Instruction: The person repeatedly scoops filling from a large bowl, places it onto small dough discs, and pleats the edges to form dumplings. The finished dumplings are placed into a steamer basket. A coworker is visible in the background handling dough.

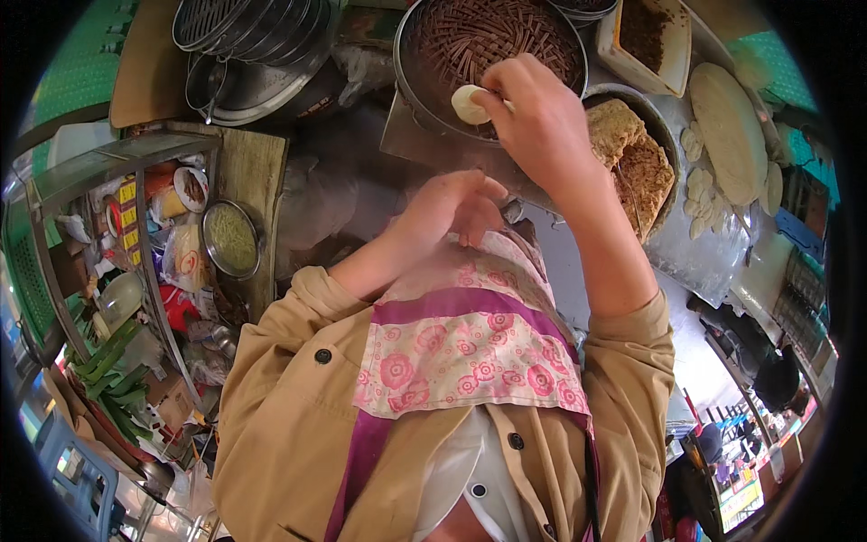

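Note:
Between the thumb and fingers of my right hand (538, 118) is a small white dumpling (469, 104). I hold it over the near part of a round metal steamer (401, 74), whose bottom is lined with a brown woven mat (474, 40). No other dumpling shows on the visible part of the mat. My left hand (457, 200) hovers empty above the floral apron (474, 366), its fingers loosely bent and apart. Right of the steamer stands a metal bowl (667, 146) of minced filling (640, 176), with a thin utensil stuck in it.
Rolled dough (728, 132) and small dough pieces (698, 203) lie on the right worktop. Behind the bowl is a white tub (653, 47) of dark brown food. Stacked steamer racks (237, 27) stand far left. A bowl of green shreds (231, 238) rests on a wooden board (252, 162).

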Demonstrator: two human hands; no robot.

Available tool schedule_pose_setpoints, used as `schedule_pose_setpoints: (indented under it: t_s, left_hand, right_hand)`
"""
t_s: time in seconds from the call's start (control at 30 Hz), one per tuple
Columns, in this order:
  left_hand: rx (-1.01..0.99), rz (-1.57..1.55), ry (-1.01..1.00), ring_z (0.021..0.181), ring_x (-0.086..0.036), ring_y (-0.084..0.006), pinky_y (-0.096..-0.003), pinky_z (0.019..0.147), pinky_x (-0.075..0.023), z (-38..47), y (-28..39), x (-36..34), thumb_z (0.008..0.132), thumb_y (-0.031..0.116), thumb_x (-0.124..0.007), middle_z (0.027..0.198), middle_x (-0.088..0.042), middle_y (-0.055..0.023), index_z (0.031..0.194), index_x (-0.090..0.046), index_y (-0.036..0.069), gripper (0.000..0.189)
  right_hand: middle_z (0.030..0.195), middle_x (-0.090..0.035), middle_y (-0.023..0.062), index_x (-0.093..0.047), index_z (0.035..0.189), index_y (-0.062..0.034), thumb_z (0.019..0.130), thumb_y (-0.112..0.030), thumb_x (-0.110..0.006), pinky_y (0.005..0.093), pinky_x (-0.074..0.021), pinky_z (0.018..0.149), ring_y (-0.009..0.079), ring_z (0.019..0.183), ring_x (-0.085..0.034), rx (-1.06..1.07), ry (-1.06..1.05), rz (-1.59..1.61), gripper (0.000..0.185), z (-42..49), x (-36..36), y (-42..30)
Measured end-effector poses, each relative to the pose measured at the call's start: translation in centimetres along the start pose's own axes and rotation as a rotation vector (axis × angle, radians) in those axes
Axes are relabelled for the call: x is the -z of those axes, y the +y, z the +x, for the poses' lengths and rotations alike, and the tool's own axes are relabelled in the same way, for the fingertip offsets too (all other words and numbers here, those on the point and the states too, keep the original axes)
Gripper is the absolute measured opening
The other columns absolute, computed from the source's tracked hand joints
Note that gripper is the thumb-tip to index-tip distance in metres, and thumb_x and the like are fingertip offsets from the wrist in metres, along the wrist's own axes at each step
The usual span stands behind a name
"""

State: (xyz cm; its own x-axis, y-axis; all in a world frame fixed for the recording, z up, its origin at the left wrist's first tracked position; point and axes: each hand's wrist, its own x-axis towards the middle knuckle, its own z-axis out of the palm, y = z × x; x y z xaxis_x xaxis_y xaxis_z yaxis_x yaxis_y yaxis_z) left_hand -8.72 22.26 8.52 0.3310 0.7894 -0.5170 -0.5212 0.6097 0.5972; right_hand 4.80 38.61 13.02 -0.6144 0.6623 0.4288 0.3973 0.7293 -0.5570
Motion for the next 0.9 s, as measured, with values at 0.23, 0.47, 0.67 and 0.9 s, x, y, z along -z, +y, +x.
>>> schedule_pose_setpoints:
  t_s: [0.23,0.47,0.67,0.9]
  left_hand:
    - [0.109,0.089,0.037,0.063,-0.062,-0.0123,-0.0238,0.054,-0.0483,2.2,0.1,-3.0,0.11,0.036,-0.047,0.089,-0.074,-0.0112,0.118,-0.068,0.003,0.04]
    - [0.066,0.131,0.01,0.058,-0.052,-0.0103,-0.023,0.05,-0.0398,5.4,-1.2,-6.6,0.109,0.027,-0.05,0.073,-0.059,-0.0049,0.113,-0.066,-0.001,0.032]
    - [0.02,0.087,0.092,0.06,-0.055,-0.014,-0.0252,0.053,-0.0433,6.8,-2.7,-10.0,0.108,0.023,-0.052,0.076,-0.06,-0.0078,0.114,-0.066,-0.002,0.029]
    - [-0.002,0.095,0.087,0.072,-0.063,-0.0187,-0.0295,0.063,-0.0507,6.9,-4.8,-12.5,0.11,0.022,-0.049,0.089,-0.066,-0.011,0.122,-0.063,-0.004,0.032]
  right_hand:
    - [0.079,-0.07,0.0151,-0.071,0.087,-0.0008,0.093,-0.019,-0.079,0.037,-0.0534,0.068,0.0273,0.068,-0.065,-0.598,0.344,-0.095,0.021,-9.4,10.8,7.2]
    - [0.075,-0.069,0.0097,-0.076,0.098,0.0003,0.094,-0.026,-0.073,0.032,-0.0508,0.067,0.0145,0.069,-0.062,-1.178,0.436,-0.374,0.027,-39.4,18.2,23.8]
    - [0.1,-0.078,0.0172,-0.078,0.115,-0.0064,0.094,-0.024,-0.071,0.0368,-0.0566,0.085,0.0287,0.093,-0.075,-1.242,0.491,-0.425,0.029,-47.5,19.3,29.8]
    - [0.099,-0.076,0.0187,-0.079,0.105,-0.0066,0.092,-0.03,-0.068,0.0448,-0.0562,0.085,0.0423,0.093,-0.071,-1.348,0.247,-0.599,0.028,-41.5,22.1,32.9]
